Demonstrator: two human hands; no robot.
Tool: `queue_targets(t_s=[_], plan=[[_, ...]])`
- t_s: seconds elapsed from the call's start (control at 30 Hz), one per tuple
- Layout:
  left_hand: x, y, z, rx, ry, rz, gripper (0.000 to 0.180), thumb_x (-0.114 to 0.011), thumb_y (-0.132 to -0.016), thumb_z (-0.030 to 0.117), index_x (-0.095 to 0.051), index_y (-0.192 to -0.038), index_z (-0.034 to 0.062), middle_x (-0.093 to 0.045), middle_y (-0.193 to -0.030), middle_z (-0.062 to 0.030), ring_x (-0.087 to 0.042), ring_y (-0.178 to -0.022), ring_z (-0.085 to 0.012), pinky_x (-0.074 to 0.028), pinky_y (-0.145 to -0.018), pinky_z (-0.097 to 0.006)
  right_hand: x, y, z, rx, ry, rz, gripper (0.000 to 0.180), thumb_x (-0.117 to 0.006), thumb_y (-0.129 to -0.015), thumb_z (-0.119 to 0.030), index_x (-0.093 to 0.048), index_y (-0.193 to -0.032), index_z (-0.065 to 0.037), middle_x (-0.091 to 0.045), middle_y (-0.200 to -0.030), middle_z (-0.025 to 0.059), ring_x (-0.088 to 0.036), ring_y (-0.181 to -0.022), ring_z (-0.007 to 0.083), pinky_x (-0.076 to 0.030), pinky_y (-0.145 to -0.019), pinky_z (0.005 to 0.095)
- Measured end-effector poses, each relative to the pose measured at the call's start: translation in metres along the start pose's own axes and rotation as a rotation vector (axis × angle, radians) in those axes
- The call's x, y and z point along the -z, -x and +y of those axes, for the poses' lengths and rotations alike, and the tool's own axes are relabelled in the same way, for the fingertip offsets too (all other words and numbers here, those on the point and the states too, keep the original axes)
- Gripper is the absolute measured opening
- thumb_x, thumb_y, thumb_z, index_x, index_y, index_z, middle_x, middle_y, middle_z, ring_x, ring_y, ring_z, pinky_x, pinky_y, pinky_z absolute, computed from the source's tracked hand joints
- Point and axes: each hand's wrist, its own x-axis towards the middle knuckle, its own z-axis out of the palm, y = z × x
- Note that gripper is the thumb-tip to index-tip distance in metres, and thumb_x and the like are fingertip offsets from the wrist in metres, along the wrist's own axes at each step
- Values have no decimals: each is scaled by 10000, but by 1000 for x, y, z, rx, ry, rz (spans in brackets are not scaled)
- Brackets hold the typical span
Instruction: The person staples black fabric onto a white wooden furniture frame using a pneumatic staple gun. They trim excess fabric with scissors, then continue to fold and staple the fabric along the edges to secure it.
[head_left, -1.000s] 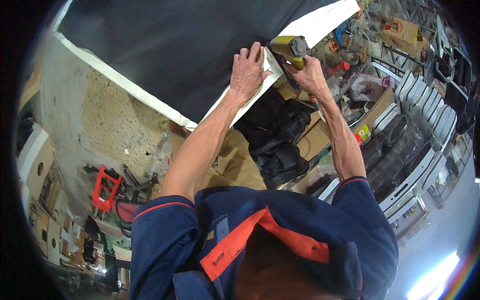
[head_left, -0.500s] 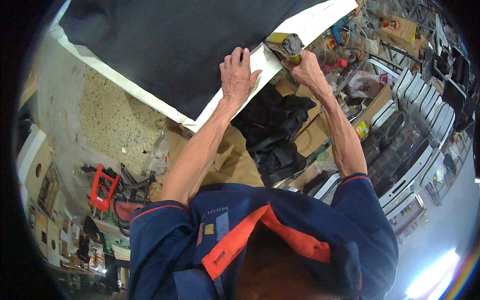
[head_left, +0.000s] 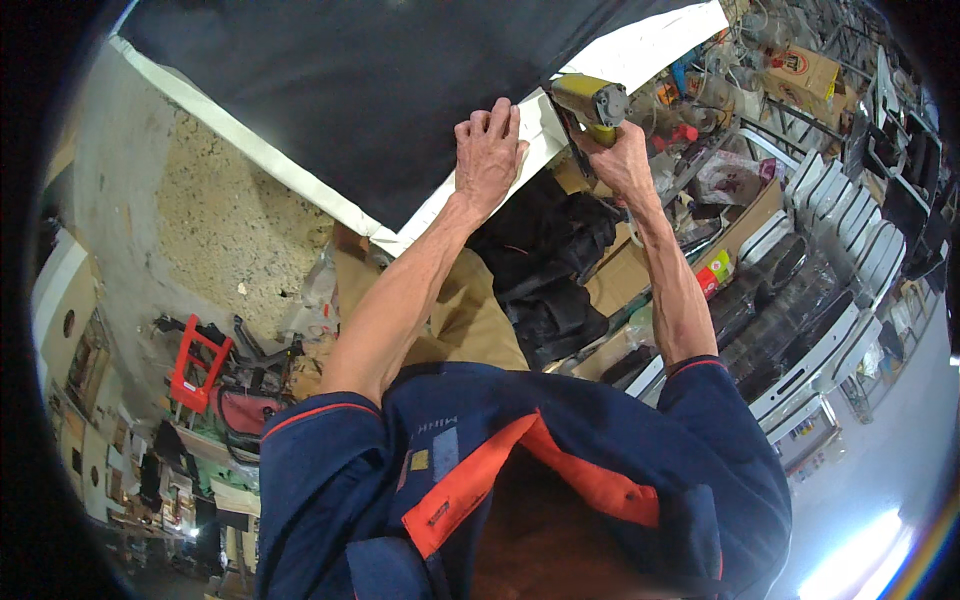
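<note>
A large panel, covered in black fabric [head_left: 330, 100] with a white folded border [head_left: 520, 165], fills the far part of the view. My left hand [head_left: 488, 160] lies on the border and black fabric near the panel's right edge, fingers stretched forward. Gripped in my right hand [head_left: 622, 160] is a yellow-green staple gun [head_left: 588, 98] with a grey round end cap. Its nose end reaches over the white border, just beyond my left fingertips. The hand and gun body hide the trigger, and I cannot tell whether the nose touches the cover.
Black cloth [head_left: 550, 250] and cardboard [head_left: 615, 280] lie beneath the panel's right side. Stacked white-edged curved parts [head_left: 850, 220] and a cardboard box [head_left: 800, 80] crowd the right. A red frame [head_left: 197, 368] stands among clutter at lower left, near the speckled floor [head_left: 230, 220].
My left hand has slid slightly to the right along the border. The staple gun in my right hand has also shifted a little to the right.
</note>
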Motion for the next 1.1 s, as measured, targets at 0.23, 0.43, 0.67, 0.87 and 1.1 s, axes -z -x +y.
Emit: queue_targets(t_s=[0.23, 0.43, 0.67, 0.87, 1.1], plan=[[-2, -1, 3, 11, 16, -7, 613, -796, -830, 241, -582, -1353, 4, -491, -1381, -86, -506, -1131, -277, -393, -926, -472, -7, -3, 13, 23, 60, -2, 318, -794, -846, -142, -731, -1099, 41, -764, -982, 238, -759, -923, 329, -574, -816, 410], [3, -3, 2, -20, 19, 8, 620, -807, -815, 222, -584, -1354, 12, -499, -1374, -103, -509, -1142, -296, -394, -927, -475, -21, -8, 19, 20, 99, 44, 337, -758, -825, -120, -698, -1103, 61, -731, -941, 294, -728, -905, 444, -568, -807, 459], [19, -6, -1, 7, 169, -69, 597, -795, -822, 230, -607, -1335, -10, -497, -1378, -150, -506, -1197, -349, -412, -954, -508, -14, 33, -16, -221, 16, 183, 410, -769, -837, -156, -660, -1155, 79, -749, -919, 221, -734, -756, 340, -569, -712, 411], [68, 21, 40, 475, 1048, -559, 539, -722, -955, 327, -625, -1302, -73, -739, -1057, -180, -707, -975, -262, -540, -890, -403, -30, 113, -61, -383, -932, 461, 276, -721, -989, -232, -604, -1066, 5, -624, -781, 56, -627, -585, 150, -538, -520, 316], [137, 37, 59, 107, 722, -551, 398, -757, -877, 190, -653, -1185, -40, -724, -891, -182, -698, -792, -251, -547, -747, -401, -79, 158, -78, -489, -851, 902, 290, -680, -1008, -247, -666, -987, 42, -676, -806, 52, -598, -695, 103, -505, -619, 304]])
